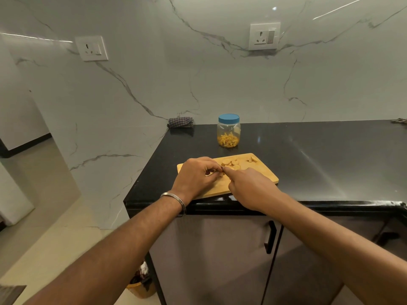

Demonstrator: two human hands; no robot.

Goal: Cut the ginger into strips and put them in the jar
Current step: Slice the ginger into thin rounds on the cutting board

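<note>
Wooden cutting board (259, 172) lies on the black countertop (308, 155) near its front edge, and both of my hands are over its near-left part. My left hand (196, 177), with a metal bangle (176, 202) on the wrist, has its fingers curled down onto a small piece of ginger (217, 173), pinching it against the board. My right hand (251, 187) reaches in from the right with the forefinger stretched forward, its tip meeting the left fingers; the other fingers are curled under, and I cannot tell whether they grip anything (what lies beneath the palm is hidden). Just beyond the fingertips sit several round ginger slices (231, 164), with a couple more ginger bits (251, 159) toward the far right of the board. Behind the board, apart from it, stands the clear jar (228, 133) with its blue lid (228, 118) on and yellow ginger strips (228, 140) at the bottom. A checked cloth (180, 122) lies at the counter's back-left corner against the marble wall (154, 73).
</note>
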